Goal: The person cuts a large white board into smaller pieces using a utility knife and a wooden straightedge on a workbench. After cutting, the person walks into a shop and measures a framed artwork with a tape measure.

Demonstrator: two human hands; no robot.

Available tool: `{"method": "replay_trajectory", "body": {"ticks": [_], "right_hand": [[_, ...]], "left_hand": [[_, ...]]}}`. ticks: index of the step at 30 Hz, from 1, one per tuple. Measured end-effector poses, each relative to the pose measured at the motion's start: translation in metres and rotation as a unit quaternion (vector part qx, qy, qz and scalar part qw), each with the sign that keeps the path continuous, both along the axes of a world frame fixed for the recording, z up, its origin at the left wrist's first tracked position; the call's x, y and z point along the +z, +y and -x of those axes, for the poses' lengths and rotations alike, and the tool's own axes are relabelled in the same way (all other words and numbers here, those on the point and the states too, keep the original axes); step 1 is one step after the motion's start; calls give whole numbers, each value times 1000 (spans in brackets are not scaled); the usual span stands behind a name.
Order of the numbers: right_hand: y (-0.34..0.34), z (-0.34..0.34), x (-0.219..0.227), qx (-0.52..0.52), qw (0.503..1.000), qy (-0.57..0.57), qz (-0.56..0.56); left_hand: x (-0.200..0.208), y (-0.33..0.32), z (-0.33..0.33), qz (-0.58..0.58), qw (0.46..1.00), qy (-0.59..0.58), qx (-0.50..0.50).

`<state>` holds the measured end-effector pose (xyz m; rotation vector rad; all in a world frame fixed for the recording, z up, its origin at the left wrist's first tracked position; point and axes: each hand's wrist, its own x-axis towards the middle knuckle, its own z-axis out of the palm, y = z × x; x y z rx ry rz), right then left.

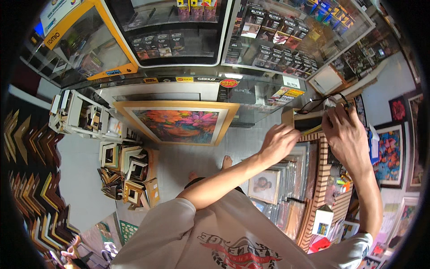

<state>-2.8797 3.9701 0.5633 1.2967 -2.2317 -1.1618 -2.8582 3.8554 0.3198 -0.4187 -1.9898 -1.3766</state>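
Observation:
My left hand [279, 142] is at the near left corner of an open brown box [288, 119] on the right. Its fingers are curled together, and what they hold, if anything, is hidden. Across the box's right side reaches my right hand [343, 131], with fingers bent down and closed. Beside those fingertips loops a thin black cord [317, 101], but whether they grip it is unclear. The box's dark inside shows between the two hands. Under them stands a wooden slatted rack [319, 179] with framed pictures in it.
A wood-framed flower painting [174, 123] leans against a glass display case [273, 40] full of small boxes. At left are a white shelf cart [83, 114], a pile of small frames [134, 170] and frame corner samples [33, 188]. More framed pictures [389, 154] line the right wall.

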Motion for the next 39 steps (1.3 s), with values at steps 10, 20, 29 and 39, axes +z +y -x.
{"method": "replay_trajectory", "body": {"ticks": [10,20,29,39], "right_hand": [[39,161,156,176,969,171,-21],[-91,157,39,168,978,125,-12],[-172,165,-1,195,978,73,3],[-232,162,-52,205,974,89,-34]], "left_hand": [[-153,-3,60,78,962,-254,71],[-198,-41,14,-27,866,-459,195],[-330,-107,-253,-29,741,-609,281],[-372,-78,-449,-166,655,-677,292]]}}
